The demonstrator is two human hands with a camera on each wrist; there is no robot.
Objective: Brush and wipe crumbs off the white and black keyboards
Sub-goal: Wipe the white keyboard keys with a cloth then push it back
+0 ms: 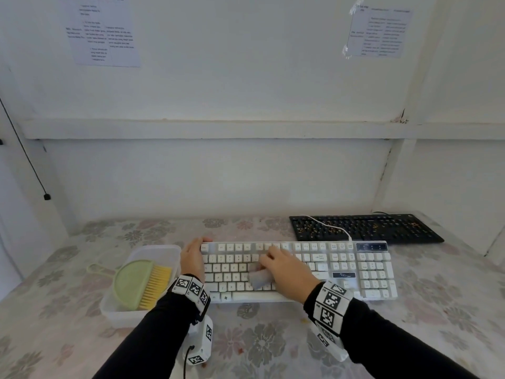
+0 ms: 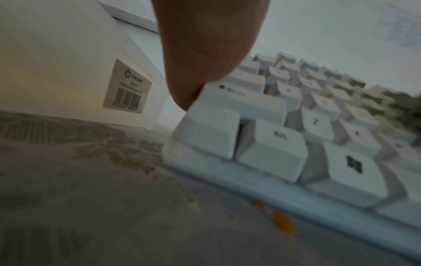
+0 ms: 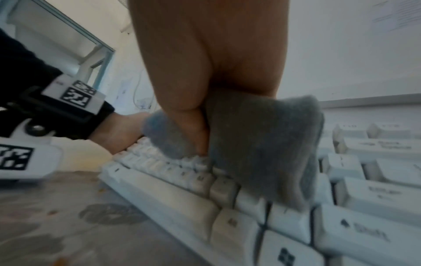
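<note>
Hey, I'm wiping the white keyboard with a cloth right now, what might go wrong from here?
1. The cloth in your right hand may push bits down between the keys of the white keyboard rather than lift them.
2. Crumbs already lie on the table along its front edge; more wiping may scatter them.
3. The white cable lies across the crumb-covered black keyboard and could snag if the white one slips from your left hand.

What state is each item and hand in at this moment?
White keyboard: flat on table, being wiped.
Grey cloth: bunched, pressed on keys.
Right hand: grips cloth.
Left hand: steadies keyboard's left end.
Black keyboard: crumb-strewn, untouched.
Green brush with yellow bristles: lying in translucent plastic tub.
</note>
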